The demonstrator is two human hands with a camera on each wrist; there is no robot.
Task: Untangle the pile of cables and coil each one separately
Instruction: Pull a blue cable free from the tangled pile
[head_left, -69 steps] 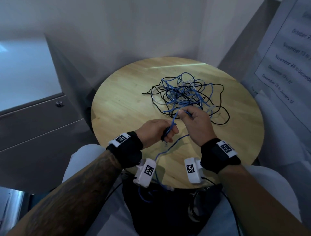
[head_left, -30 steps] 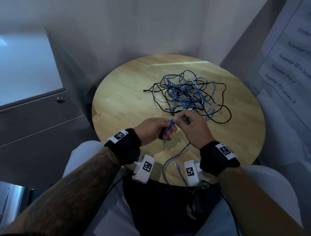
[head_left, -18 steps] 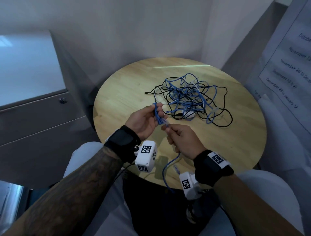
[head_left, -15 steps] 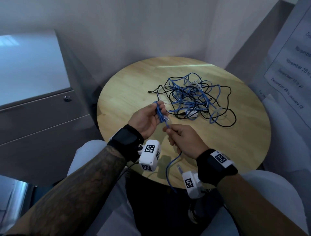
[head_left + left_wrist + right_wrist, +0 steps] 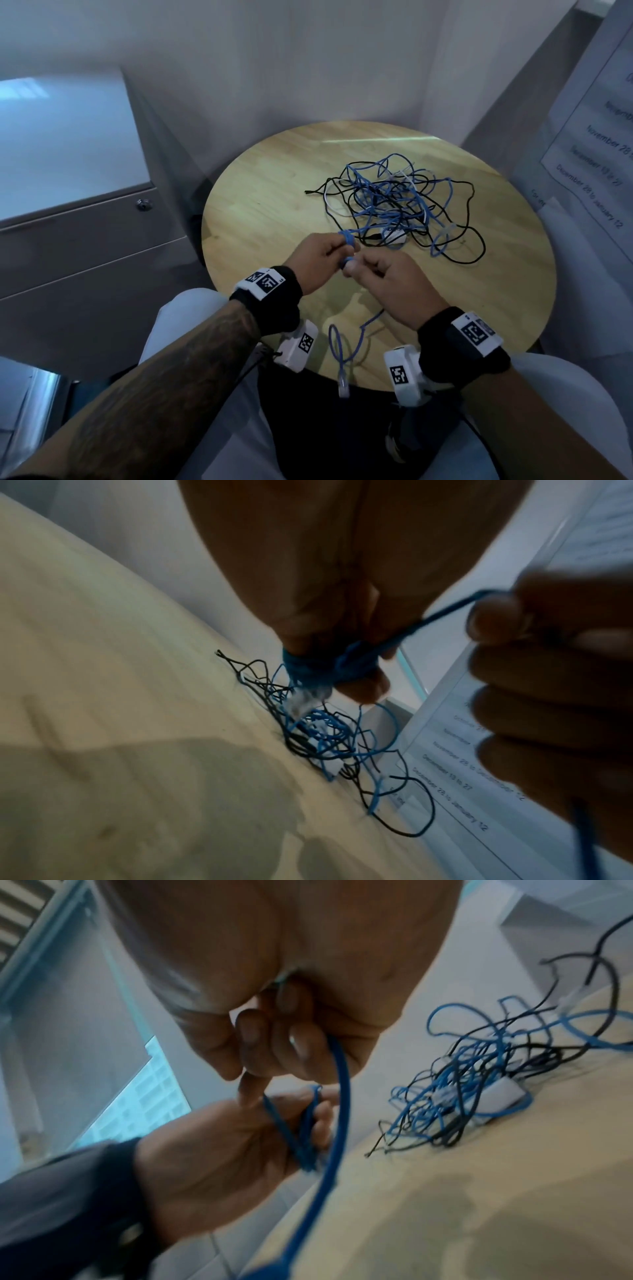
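Blue cable (image 5: 346,346) tail loops at 6 o'clock on the tabletop (image 5: 260,212), its clear plug (image 5: 342,383) hanging just past the near rim. From there the cable runs up into the right hand (image 5: 387,287), whose fingers (image 5: 253,1031) are curled and pinching it, a length trailing down from the fist in the right wrist view. Left hand (image 5: 318,263) sits just at 9 o'clock of the right, the two nearly touching, both raised over the near-centre of the tabletop. Left fingers (image 5: 363,680) are wrapped with several turns of the blue cable and grip that small coil (image 5: 347,238); a clear connector (image 5: 308,699) sticks out under the coil in the left wrist view. A taut run of cable goes from the coil across to the right fingers. Black wristbands with white tag boxes on both wrists. Past the hands, toward 1 o'clock, the tangled pile (image 5: 400,202) lies flat on the tabletop: blue, black and white cables mixed, a small white block (image 5: 394,234) at its near edge, a black loop (image 5: 469,246) spreading out at 3 o'clock. Grey cabinet (image 5: 68,212) at 9 o'clock beside the tabletop, printed sheet (image 5: 596,161) on the wall at 3 o'clock.
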